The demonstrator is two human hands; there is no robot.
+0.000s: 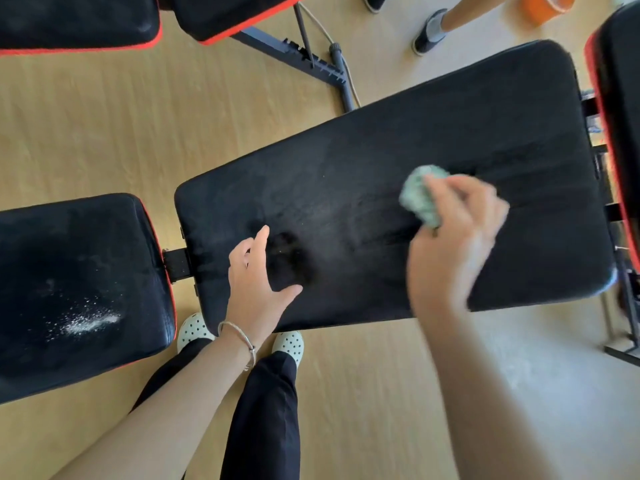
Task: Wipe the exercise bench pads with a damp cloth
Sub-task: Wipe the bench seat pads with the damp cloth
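Head view: right hand (453,233) grips cloth (420,195) on back pad (346,174); left hand (258,282) spread beside powder-dusted seat pad (76,289).

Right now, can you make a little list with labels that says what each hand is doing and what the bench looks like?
right hand: holds a bunched green cloth against the long black pad; blurred
left hand: open, fingers spread, on the near edge of the long pad, holding nothing
left wrist: thin bracelet
small pad: to the left, white powdery specks on it
pad trim: red edging
floor: light wood
far corner: orange bucket
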